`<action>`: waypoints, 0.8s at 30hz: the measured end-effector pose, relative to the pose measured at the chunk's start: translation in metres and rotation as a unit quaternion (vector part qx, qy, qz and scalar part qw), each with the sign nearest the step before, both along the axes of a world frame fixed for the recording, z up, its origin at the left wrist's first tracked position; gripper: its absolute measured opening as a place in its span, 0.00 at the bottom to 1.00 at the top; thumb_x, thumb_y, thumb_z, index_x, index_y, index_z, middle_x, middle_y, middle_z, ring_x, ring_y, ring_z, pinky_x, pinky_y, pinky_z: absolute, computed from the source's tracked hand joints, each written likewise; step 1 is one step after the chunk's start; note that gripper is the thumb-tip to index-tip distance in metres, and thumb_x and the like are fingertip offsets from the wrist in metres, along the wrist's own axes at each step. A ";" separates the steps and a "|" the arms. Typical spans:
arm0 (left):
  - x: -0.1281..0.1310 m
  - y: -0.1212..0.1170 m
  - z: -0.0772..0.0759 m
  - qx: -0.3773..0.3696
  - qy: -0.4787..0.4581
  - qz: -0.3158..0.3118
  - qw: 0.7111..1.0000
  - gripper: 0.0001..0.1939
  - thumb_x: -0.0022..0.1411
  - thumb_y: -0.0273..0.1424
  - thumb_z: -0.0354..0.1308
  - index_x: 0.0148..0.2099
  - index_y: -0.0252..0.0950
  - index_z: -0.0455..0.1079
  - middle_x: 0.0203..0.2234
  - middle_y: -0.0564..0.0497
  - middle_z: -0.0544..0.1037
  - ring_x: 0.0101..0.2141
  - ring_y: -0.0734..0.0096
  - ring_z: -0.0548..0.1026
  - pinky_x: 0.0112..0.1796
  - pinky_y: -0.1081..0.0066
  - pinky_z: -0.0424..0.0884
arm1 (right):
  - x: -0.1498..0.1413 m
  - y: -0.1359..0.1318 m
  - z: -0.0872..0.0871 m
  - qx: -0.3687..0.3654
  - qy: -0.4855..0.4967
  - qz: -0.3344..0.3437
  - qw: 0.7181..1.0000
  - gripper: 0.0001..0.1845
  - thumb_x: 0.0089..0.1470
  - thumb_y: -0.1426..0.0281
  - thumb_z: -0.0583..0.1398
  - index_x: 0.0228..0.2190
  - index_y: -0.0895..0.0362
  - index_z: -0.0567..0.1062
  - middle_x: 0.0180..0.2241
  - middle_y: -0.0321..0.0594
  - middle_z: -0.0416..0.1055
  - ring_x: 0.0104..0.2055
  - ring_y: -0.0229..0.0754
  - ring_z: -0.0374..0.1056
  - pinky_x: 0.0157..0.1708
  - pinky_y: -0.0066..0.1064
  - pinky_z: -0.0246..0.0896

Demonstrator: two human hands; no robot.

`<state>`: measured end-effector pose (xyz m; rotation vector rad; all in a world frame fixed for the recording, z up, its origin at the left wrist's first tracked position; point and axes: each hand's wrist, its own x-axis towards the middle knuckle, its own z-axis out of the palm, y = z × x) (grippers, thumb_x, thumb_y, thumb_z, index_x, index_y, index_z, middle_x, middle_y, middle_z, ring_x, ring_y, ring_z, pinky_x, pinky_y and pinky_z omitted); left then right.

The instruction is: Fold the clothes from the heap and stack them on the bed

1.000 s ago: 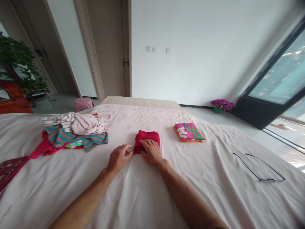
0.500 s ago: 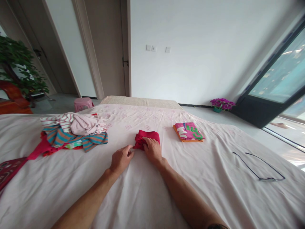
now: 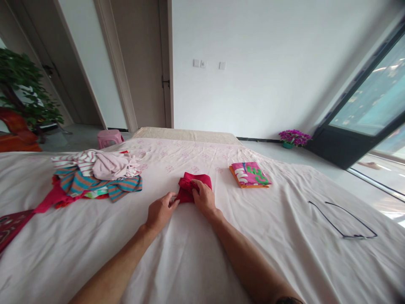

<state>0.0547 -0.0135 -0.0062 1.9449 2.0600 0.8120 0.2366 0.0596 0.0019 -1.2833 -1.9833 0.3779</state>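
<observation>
A red folded garment (image 3: pixel 186 195) lies as a small bundle on the light bedsheet straight ahead; its kind cannot be made out. At its lower left corner my left hand (image 3: pixel 160 211) pinches the edge between thumb and fingertips. My right hand (image 3: pixel 205 197) bears on the right part of the garment, fingers curled and pinched on a gathered fold on top. To the right of it lies a stack of folded clothes (image 3: pixel 251 173), pink with white and green lettering above, orange below. A loose heap of clothes (image 3: pixel 98 177), striped, pink and red, sits to the left.
Black-framed glasses (image 3: pixel 351 226) rest on the wrinkled bedsheet (image 3: pixel 268 236) at the right. Beyond the bed are a pink plastic stool (image 3: pixel 110 138), a pot of purple flowers (image 3: pixel 294 138), a leafy plant (image 3: pixel 25 84) and a dark-framed glass door (image 3: pixel 357 122).
My right hand's fingers have gone from lying flat on the red garment to curling round a fold of it. The garment's lower edge now reaches nearer me. My left hand stays at its corner.
</observation>
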 end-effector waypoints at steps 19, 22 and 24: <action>0.008 0.012 -0.011 0.118 -0.112 -0.077 0.984 0.07 0.62 0.34 0.53 0.42 0.40 0.69 0.35 0.50 0.78 0.34 0.69 0.76 0.39 0.70 0.69 | 0.003 0.003 -0.007 -0.021 0.072 -0.019 0.997 0.20 0.55 0.71 0.57 0.50 0.49 0.72 0.46 0.36 0.75 0.48 0.44 0.70 0.48 0.36 0.63; 0.010 0.017 -0.008 0.090 -0.142 -0.055 0.984 0.07 0.61 0.37 0.55 0.38 0.40 0.69 0.32 0.52 0.79 0.32 0.70 0.76 0.36 0.71 0.70 | 0.003 0.004 -0.008 -0.018 0.076 -0.017 0.997 0.20 0.55 0.71 0.57 0.50 0.49 0.72 0.45 0.36 0.75 0.48 0.44 0.70 0.49 0.36 0.63; 0.011 0.020 -0.007 0.071 -0.159 -0.021 0.984 0.06 0.60 0.35 0.55 0.36 0.40 0.69 0.29 0.53 0.79 0.30 0.70 0.77 0.35 0.72 0.69 | 0.004 0.004 -0.009 -0.020 0.081 -0.018 0.996 0.21 0.55 0.71 0.57 0.50 0.48 0.72 0.46 0.36 0.75 0.47 0.44 0.70 0.48 0.36 0.63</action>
